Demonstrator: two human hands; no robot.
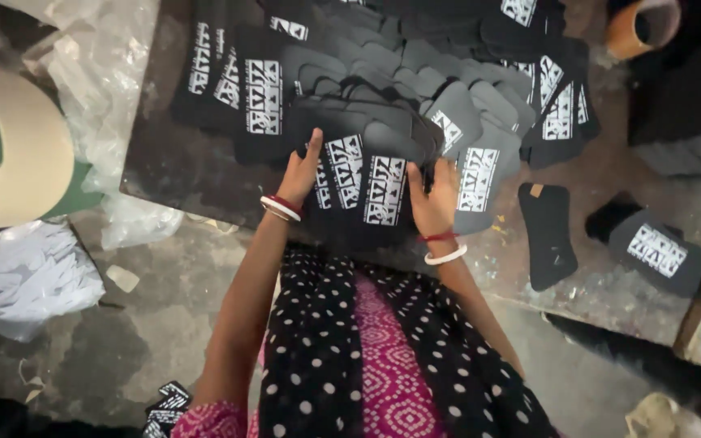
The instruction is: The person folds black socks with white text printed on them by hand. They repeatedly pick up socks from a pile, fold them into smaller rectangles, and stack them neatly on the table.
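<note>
Two hands on three printed black insoles.

white rectangular labels | on black pieces (overlapping) | worktable

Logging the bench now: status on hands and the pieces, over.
Left hand and right hand both flat on the front stack of black printed insoles. Fanned grey insoles crowd behind. One plain black insole lies apart at right.
</note>
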